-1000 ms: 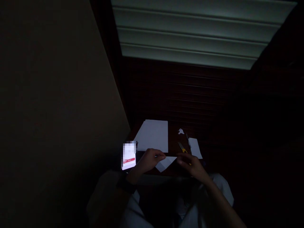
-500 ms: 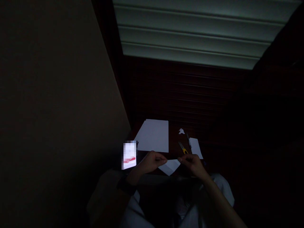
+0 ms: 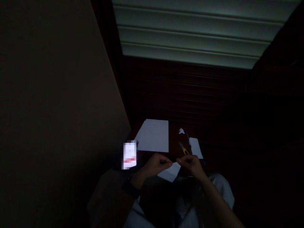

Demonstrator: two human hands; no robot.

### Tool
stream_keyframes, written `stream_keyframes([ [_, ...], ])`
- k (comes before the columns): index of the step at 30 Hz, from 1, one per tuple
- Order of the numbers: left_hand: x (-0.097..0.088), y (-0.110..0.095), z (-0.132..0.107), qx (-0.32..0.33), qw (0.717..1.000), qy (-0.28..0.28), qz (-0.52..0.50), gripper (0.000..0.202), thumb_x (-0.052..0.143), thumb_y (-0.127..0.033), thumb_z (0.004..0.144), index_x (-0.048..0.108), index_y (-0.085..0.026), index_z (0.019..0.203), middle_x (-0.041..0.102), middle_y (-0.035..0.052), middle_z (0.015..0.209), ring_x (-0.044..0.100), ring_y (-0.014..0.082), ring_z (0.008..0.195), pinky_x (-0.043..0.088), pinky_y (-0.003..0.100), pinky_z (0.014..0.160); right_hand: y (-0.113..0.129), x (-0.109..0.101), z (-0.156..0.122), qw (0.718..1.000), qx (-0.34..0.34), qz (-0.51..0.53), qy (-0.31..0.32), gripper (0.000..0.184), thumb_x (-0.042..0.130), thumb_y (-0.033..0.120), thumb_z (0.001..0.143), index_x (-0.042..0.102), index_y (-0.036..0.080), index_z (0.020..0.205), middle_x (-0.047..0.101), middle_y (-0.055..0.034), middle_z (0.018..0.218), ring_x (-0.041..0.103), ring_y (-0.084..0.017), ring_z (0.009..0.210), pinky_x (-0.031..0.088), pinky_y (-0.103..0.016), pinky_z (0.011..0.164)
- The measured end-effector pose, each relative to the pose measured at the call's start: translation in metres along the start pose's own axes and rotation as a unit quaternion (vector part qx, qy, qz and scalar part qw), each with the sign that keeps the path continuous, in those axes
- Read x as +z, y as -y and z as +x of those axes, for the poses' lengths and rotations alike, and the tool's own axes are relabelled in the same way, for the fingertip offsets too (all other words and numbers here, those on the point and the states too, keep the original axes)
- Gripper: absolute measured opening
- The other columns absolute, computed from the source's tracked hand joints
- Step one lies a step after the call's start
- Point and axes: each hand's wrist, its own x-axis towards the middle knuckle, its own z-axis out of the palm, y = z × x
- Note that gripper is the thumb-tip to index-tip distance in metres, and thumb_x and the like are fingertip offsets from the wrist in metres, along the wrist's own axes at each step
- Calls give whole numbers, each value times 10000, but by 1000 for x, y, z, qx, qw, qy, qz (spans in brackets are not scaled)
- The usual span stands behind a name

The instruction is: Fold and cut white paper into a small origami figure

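A small white sheet of paper with a faint crease hangs tilted between my hands, just above the near edge of the dark table. My left hand pinches its upper edge with thumb and fingers. At the upper right corner, my right hand grips the paper between thumb and forefinger. Just beyond my right hand lie scissors with yellow handles. Poor light hides the finer folds of the paper.
A stack of white paper lies at the back left, beside a lit phone with a blurred screen. Toward the right are a small paper cutout, a dark pen and a white paper piece. A wall rises on the left.
The paper has tilted and come slightly nearer to me. My left hand has moved right and a little down, closer to my right hand, which has shifted slightly left.
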Motion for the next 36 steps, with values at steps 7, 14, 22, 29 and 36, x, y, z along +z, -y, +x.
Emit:
stream_keyframes([
  [7,-2,-6,-5,7,1000,25,5,308,557,-369,817,718,-109,855,699,60,774,583,140,654,418,219,590,18,-8,-3,999,-23,-39,20,305,693,448,685,685,150,623,601,-8,553,498,-128,516,364,-238,498],
  [14,-7,-6,-10,-14,999,26,38,327,537,-376,826,719,-106,865,689,52,712,568,130,589,404,212,536,22,-15,-4,999,1,-47,3,308,700,454,672,691,150,622,567,8,494,463,-114,455,325,-234,453],
  [22,-24,7,-8,13,993,-80,87,270,516,-326,841,707,-177,960,679,70,1064,604,207,1014,430,338,924,20,-25,1,996,28,-16,-84,332,719,477,632,679,148,612,588,-5,506,501,-139,460,355,-245,453],
  [29,35,-15,-10,127,917,-162,342,885,723,-335,653,272,-226,1407,327,90,1446,245,293,1335,157,515,1095,12,19,7,992,9,-21,-121,350,677,490,680,684,142,646,602,-16,536,504,-145,477,362,-237,454],
  [36,45,-7,-7,82,870,-200,444,614,528,-139,789,334,-227,1364,490,95,1269,349,278,1252,133,522,1085,10,30,1,995,11,-9,-97,400,611,520,734,623,155,571,517,12,467,457,-128,438,310,-227,423],
])
